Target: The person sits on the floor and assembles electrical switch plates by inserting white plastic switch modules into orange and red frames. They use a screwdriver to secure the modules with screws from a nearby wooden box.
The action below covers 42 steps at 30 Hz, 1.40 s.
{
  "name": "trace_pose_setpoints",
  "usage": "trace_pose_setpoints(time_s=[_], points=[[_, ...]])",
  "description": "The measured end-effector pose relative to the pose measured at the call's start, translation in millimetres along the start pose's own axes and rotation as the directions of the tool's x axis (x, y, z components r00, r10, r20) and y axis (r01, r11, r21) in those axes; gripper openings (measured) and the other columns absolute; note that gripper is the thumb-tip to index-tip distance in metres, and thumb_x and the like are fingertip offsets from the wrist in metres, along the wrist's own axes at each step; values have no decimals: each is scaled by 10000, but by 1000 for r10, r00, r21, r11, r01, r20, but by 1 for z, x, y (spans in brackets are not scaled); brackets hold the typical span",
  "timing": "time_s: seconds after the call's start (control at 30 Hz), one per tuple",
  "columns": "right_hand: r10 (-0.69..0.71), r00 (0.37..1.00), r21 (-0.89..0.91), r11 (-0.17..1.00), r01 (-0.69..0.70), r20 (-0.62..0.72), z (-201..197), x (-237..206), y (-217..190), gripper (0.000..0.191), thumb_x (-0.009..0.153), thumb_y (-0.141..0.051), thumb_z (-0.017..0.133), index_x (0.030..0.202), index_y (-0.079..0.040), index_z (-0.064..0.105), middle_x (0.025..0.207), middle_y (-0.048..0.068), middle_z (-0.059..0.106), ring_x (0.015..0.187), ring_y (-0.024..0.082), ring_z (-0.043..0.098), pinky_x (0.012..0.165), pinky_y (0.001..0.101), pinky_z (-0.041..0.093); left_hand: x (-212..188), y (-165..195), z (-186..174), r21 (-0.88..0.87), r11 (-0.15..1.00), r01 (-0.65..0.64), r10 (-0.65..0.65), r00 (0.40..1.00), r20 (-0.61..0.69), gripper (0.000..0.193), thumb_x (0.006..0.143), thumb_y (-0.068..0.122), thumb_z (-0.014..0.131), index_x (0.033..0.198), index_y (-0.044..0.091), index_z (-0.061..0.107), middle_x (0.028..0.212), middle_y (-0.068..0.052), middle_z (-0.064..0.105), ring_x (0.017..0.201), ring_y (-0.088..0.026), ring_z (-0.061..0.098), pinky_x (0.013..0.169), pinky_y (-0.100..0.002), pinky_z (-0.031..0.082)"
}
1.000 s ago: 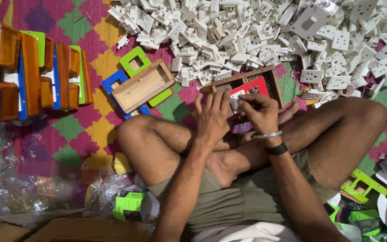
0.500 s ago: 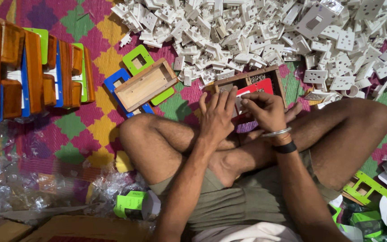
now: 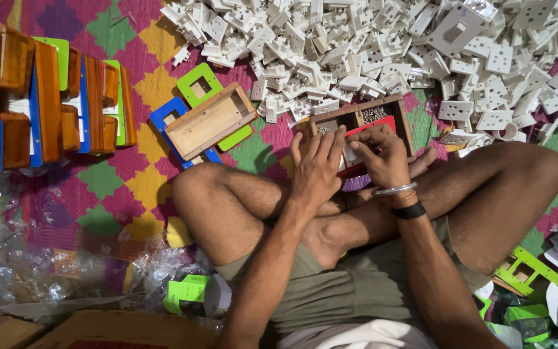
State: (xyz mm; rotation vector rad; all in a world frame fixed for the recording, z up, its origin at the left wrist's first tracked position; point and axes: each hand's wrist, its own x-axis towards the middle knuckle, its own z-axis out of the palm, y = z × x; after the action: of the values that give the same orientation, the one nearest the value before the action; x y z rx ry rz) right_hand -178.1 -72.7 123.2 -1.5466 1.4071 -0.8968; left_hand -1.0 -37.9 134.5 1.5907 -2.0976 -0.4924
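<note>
1. Olive-green shorts [image 3: 350, 291] and crossed bare legs nearest the camera; the person sits on a patterned mat [image 3: 117, 181] of pink, green and yellow diamonds.
2. Clear plastic wrap [image 3: 20, 258] lies crumpled at 8 o'clock; green card packaging [image 3: 524, 274] sits at 4 o'clock.
3. Left hand [image 3: 318, 169], just past the knees: fingers stretched flat, holding nothing, fingertips resting on the near edge of the wooden box [image 3: 356, 119].
4. Right hand [image 3: 379, 155], just beside it at 1 o'clock: fingers curled and pinched over the red panel [image 3: 372, 129] inside the box. Whatever sits between the fingertips is too small to make out. A metal bangle and a black band ring the wrist.
5. The box lies on the mat at 12 o'clock of the hands, touching both; small screws show in its far compartments.
6. An empty wooden frame [image 3: 211, 121] rests on blue and green plates at 10 o'clock.
7. Stacked wooden boxes [image 3: 40, 97] stand at far 9 o'clock.
8. A heap of white plastic socket parts [image 3: 382, 45] fills the far side, 12 to 2 o'clock.
</note>
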Motion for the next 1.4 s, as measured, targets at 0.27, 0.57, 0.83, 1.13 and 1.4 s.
trace_pose_setpoints(time_s=[0.27, 0.57, 0.83, 1.13, 1.4], points=[[175, 983, 129, 978, -166, -63, 5, 3, 5, 243, 832, -100, 858, 964, -37, 664, 872, -6, 631, 748, 67, 579, 660, 238, 490, -4, -2, -1, -5, 998, -58, 57, 995, -79, 857, 685, 59, 719, 1498, 33, 451, 1321, -111, 560, 1275, -261, 533, 1191, -596, 269], [-175, 910, -345, 938, 38, -376, -28, -1, 5, 340, 975, -157, 818, 1196, 7, 619, 1009, 128, 617, 896, 157, 569, 736, 297, 513, 11, 0, -6, -22, 989, 146, -147, 977, -156, 891, 727, 306, 858, 1477, 26, 468, 1325, -165, 581, 1227, -343, 576, 1073, -558, 390], [177, 979, 372, 919, -128, -98, -31, 13, 27, 344, 1052, -94, 641, 1371, 23, 585, 1018, 47, 698, 861, 87, 641, 742, 235, 543, 7, 13, -14, -102, 990, 99, -106, 992, -66, 981, 746, 509, 851, 1539, 120, 423, 1532, -217, 428, 1346, -435, 492, 1056, -604, 437], [271, 961, 526, 825, -208, -45, -47, 16, 22, 324, 1030, -85, 622, 1333, 28, 618, 1099, 50, 739, 914, 81, 697, 745, 241, 572, 6, 16, -31, -130, 987, -95, 122, 968, 221, 770, 868, 529, 733, 1548, 358, 416, 1690, -116, 245, 1494, -483, 351, 1034, -620, 450], [261, 964, 489, 847, -209, -41, -29, 23, 16, 316, 1100, -199, 604, 1363, -38, 675, 964, 21, 688, 777, 74, 610, 663, 229, 504, -1, -5, -18, -525, 851, -15, 6, 1000, -19, 591, 1086, 311, 522, 1644, 171, 384, 1694, -188, 376, 1544, -427, 427, 1249, -515, 419]])
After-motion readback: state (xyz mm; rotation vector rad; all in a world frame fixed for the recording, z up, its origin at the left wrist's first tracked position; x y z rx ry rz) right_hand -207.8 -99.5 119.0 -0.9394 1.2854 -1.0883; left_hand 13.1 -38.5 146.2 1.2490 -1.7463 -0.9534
